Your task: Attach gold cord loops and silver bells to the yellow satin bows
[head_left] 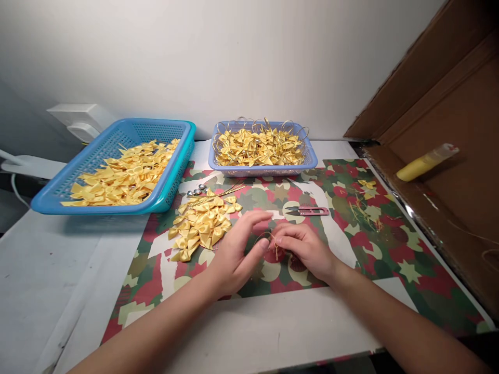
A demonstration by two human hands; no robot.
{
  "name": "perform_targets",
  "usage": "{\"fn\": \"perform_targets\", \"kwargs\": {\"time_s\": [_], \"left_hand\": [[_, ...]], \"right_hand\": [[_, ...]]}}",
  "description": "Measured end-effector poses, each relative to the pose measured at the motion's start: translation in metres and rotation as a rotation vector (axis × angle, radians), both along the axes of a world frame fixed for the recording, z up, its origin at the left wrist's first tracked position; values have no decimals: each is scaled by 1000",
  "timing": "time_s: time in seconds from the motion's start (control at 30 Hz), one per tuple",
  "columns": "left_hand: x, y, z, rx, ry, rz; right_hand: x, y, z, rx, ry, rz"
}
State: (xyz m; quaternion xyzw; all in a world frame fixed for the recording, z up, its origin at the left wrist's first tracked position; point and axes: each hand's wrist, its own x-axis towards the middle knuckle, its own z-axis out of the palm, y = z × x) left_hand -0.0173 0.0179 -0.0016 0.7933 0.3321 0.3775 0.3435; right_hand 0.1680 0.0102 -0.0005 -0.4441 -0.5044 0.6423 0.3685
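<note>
My right hand [306, 246] pinches a thin gold cord [277, 253] between thumb and fingertips; its short ends hang below the fingers. A loop of the cord arches toward my left hand [242, 249], whose thumb and fingers are spread apart around it. Whether the left thumb touches the loop I cannot tell. Just left of that hand lies a pile of yellow satin bows [202, 226]. Straight lengths of gold cord [230, 192] rest across the pile's top, beside several small shiny round pieces [197, 190]. Pink-handled thread snips [307, 211] lie beyond my right hand.
A blue basket [91, 209] of yellow bows stands at the left. At the back, a smaller basket [263, 169] holds bows with gold loops. Cord scraps [366, 215] lie on the right. A yellow tube [423, 165] leans by the cardboard wall [448, 114].
</note>
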Motion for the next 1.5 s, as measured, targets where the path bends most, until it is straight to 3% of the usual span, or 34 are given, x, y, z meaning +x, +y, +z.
{"fn": "perform_targets", "kwargs": {"time_s": [0.1, 0.3, 0.6, 0.9, 1.0, 1.17, 1.5], "left_hand": [[0, 3, 0, -118, 114, -35], [2, 4, 2, -117, 303, -35], [2, 4, 4, -163, 246, 1], [3, 5, 1, -161, 169, 63], [3, 5, 0, -210, 125, 130], [2, 5, -2, -224, 68, 180], [2, 6, -3, -263, 41, 147]], "right_hand": [[0, 0, 1, -32, 4, 29], [2, 0, 2, -10, -72, 51], [2, -3, 2, 130, -100, 61], [-1, -7, -2, 634, -393, -22], [-1, -9, -4, 715, -425, -29], [-2, -10, -5, 737, -430, -39], [0, -9, -6, 675, -437, -27]]}}
